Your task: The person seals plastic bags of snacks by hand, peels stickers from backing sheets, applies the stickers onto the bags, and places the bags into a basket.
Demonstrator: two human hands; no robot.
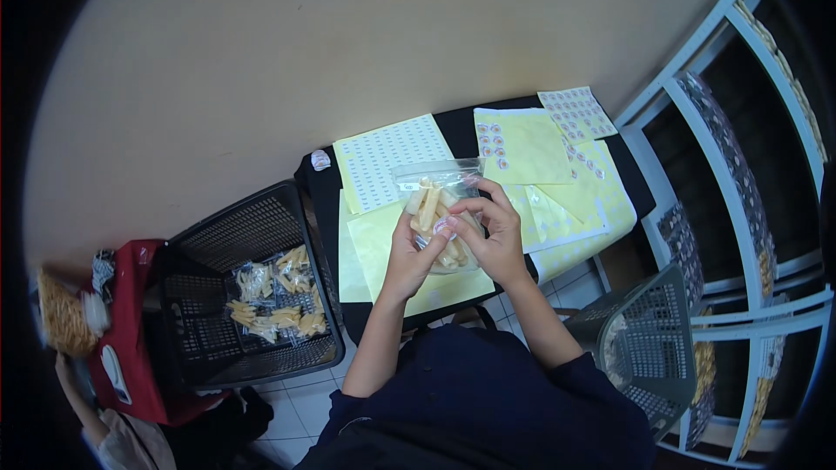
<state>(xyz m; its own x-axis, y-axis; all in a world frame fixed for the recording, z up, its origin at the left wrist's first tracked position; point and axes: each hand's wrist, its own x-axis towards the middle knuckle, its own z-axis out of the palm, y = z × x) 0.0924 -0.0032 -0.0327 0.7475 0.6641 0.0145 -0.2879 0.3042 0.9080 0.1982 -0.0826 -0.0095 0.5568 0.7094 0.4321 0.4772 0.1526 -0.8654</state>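
A clear zip-top plastic bag [430,200] of pale, stick-shaped snack pieces is held up over the table. My left hand [404,258] grips its left side, the thumb lying across the front. On the front of the bag, a small round white-and-pink sticker [442,227] shows between my two thumbs. My right hand [495,237] is at the bag's right side, with its thumb and a bent finger closed at the sticker. A small white label sits near the bag's top left. Sticker sheets [396,157] lie beneath and behind the bag.
More sticker sheets [522,144] cover the black table's right side. A black basket [248,365] with several filled bags stands left. A grey-green basket [649,348] stands right, before a white shelf rack [740,331]. Another person's arm [80,400] is beside a red-covered surface [139,331].
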